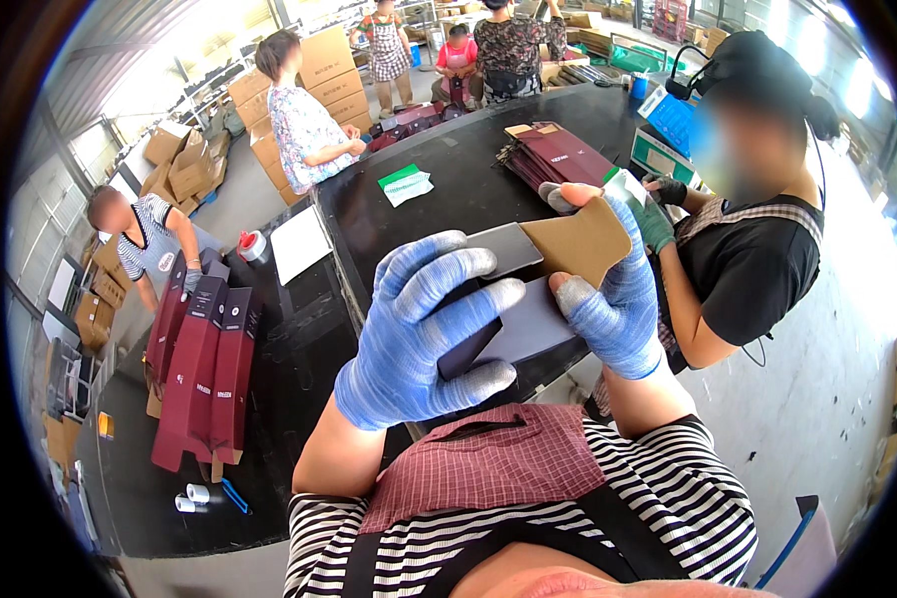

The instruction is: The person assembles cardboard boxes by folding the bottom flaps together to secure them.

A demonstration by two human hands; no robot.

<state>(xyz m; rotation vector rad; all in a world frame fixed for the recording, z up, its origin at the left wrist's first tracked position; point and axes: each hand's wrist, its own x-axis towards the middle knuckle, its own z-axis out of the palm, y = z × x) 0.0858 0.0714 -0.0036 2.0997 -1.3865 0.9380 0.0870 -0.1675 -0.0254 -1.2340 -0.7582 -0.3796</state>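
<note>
I hold a dark grey cardboard box (536, 327) in front of my chest, above the near edge of the black table. Its raised end flap shows a plain brown inner face (580, 244). My left hand (419, 324), in a blue knit glove with pale fingertips, is closed around the left side of the box with its fingers bent across it. On the other side, my right hand (618, 314), gloved alike, pinches the brown flap, its thumb on the near face. The right fingers are partly hidden behind the flap.
Flat maroon cartons (563, 157) are stacked ahead at the right, beside a co-worker in black (757, 259). Long maroon boxes (197, 369) lie on the left table (299, 399), near tape rolls (197, 495) and a blue cutter (235, 496). A green-and-white packet (406, 185) lies farther back.
</note>
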